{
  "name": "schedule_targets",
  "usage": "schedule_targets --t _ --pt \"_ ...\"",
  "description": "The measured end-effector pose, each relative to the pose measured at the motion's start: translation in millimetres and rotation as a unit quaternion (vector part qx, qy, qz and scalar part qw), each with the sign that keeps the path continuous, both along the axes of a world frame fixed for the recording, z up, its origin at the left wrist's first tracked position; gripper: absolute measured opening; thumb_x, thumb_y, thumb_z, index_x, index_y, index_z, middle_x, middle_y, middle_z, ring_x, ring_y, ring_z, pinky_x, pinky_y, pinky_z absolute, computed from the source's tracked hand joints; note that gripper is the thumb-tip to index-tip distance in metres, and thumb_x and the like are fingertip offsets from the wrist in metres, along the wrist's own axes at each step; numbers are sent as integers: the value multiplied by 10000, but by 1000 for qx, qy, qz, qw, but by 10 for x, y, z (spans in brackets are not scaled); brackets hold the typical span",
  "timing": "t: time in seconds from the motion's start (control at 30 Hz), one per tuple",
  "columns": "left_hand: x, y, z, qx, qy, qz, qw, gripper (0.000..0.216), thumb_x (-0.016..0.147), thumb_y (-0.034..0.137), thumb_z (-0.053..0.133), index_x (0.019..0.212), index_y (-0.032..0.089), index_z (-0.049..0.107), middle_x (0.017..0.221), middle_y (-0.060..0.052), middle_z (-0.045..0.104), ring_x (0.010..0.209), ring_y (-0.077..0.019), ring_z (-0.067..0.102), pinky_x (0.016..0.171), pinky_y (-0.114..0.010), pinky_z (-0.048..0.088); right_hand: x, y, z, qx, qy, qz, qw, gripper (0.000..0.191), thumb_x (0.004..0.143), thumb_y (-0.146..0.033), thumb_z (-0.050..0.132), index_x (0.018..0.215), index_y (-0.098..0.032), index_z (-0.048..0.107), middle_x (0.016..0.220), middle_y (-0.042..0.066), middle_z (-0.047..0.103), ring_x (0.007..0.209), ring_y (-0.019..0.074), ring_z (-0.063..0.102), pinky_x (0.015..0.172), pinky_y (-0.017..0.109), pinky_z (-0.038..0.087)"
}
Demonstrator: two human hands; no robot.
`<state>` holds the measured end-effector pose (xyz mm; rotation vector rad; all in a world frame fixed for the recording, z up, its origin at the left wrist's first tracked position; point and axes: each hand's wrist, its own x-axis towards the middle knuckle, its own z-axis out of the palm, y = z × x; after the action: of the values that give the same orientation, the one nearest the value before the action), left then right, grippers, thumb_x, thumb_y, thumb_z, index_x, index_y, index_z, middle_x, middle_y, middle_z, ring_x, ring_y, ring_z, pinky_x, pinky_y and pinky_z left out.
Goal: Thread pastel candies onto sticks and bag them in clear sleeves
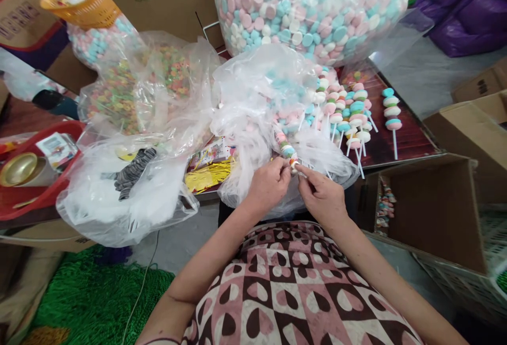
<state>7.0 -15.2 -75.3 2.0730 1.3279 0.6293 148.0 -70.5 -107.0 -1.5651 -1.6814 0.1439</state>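
Fingers (282, 166) of left hand (268, 186) and right hand (325, 194) are pinching a candy skewer (288, 149) low, seemingly for steadiness; other skewers (357, 108) are lying near the bench (415, 139)'s right edge.

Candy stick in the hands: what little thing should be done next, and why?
Perhaps a small twist at the lower end of the candy stick, I'd guess: the left hand and right hand meet there, and thin yellow strips lie nearby.
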Motion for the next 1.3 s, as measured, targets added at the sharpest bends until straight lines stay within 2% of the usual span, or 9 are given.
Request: schedule_targets --t 0.27,0.4,0.6,0.73,0.8,0.93,1.13,1.2,1.3 --pt "-1 50 1 -52 -26 11 998 129 931 219 445 833 208 530 727 1 639 676 -149 580 639 -271 406 1 9 -17 -15 -52 4 999 315 900 -144 497 1106 -190 730 834 43 776 718 191 723 622 270 518" --pt "13 40 -54 3 -35 2 999 131 940 226 426 842 208 512 779 -15 634 721 -157 587 673 -279 417 -7 6 5 -51 -78 3 996 338 881 -136 497 1111 -211 733 854 39 775 709 192 713 584 269 490" --pt "13 -6 -109 83 25 -45 995 161 960 230 374 853 209 493 823 -51 631 761 -184 596 655 -297 412 1 43 4 -57 -72 13 996 359 894 -158 463 1136 -176 726 816 69 760 692 208 701 594 286 496" --pt "-7 -28 -138 88 42 -54 994 163 963 229 364 869 206 495 850 -63 640 776 -194 605 645 -303 412 5 57 6 -65 14 28 997 353 907 -204 443 1109 -163 730 885 90 761 757 218 703 664 304 519" --pt "-11 -37 -144 79 32 -54 995 156 962 236 369 883 208 500 849 -57 643 772 -190 604 647 -300 413 8 53 44 -91 97 23 991 332 916 -253 457 1096 -172 724 784 53 732 681 190 670 647 290 508" --pt "6 -55 -103 60 -12 -42 997 168 965 268 382 877 207 510 814 -44 634 740 -173 590 648 -291 411 19 59 146 -164 226 -18 960 389 908 -353 525 1220 -150 638 525 -60 522 494 136 509 561 266 440" --pt "23 -71 -13 10 -69 -27 997 157 946 281 435 875 203 551 801 -25 638 721 -152 573 669 -285 410 42 98 122 -232 363 11 902 377 857 -411 574 1104 -154 698 500 -60 490 463 118 446 480 251 363" --pt "11 -76 -1 -21 -80 -34 996 145 931 275 456 865 202 563 795 -18 637 725 -147 570 681 -284 411 52 84 121 -220 401 0 889 374 842 -408 595 1097 -156 701 495 -66 473 452 108 419 465 244 346" --pt "-5 -72 19 -131 -148 -3 980 158 924 338 490 875 204 557 740 2 604 684 -137 556 657 -277 425 64 27 181 -185 381 -18 906 360 849 -380 602 1113 -157 704 510 -70 449 466 102 409 476 240 350"
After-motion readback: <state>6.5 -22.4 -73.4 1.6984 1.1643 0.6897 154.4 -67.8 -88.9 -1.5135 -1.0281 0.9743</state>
